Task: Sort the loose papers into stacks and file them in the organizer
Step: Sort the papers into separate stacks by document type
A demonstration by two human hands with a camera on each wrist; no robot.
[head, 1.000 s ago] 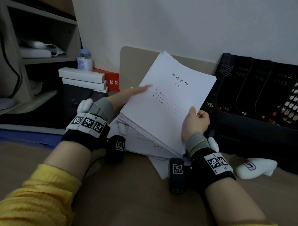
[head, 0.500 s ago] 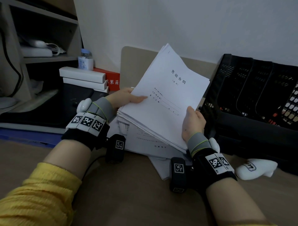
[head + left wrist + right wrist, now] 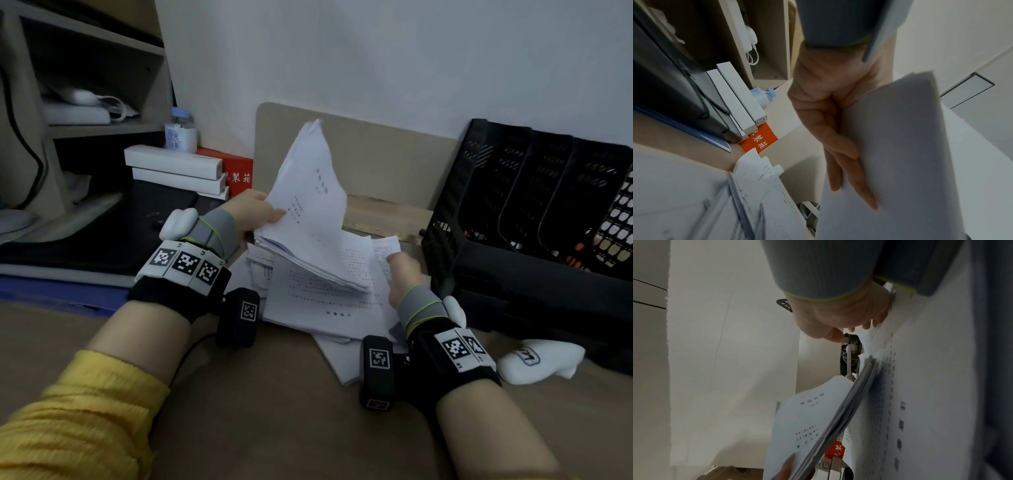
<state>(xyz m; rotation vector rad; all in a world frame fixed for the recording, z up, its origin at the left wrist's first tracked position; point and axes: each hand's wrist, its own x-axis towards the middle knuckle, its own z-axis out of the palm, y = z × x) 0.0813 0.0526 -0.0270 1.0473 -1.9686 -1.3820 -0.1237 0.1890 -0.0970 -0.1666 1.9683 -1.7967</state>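
White paper sorting barely begun; black plastic mesh organizer point(image 3: 534, 219) shows no filed paper.
Left hand point(image 3: 251, 214) pinches thick white sheaf point(image 3: 308, 219) tilted above desk; right hand point(image 3: 404, 274), fingers curled, holds printed sheet point(image 3: 342, 287) on loose pile.

Left forearm: yellow ribbed sleeve point(image 3: 68, 421), pushed up short of the wrist. Each wrist carries a black strap point(image 3: 171, 294) topped with white blocks bearing black square-code markers point(image 3: 185, 262). Beside each strap, a black camera pod point(image 3: 376, 370) with its own marker. Grey cuffs with yellow-green edging point(image 3: 419, 305) sit hand-side of the straps.
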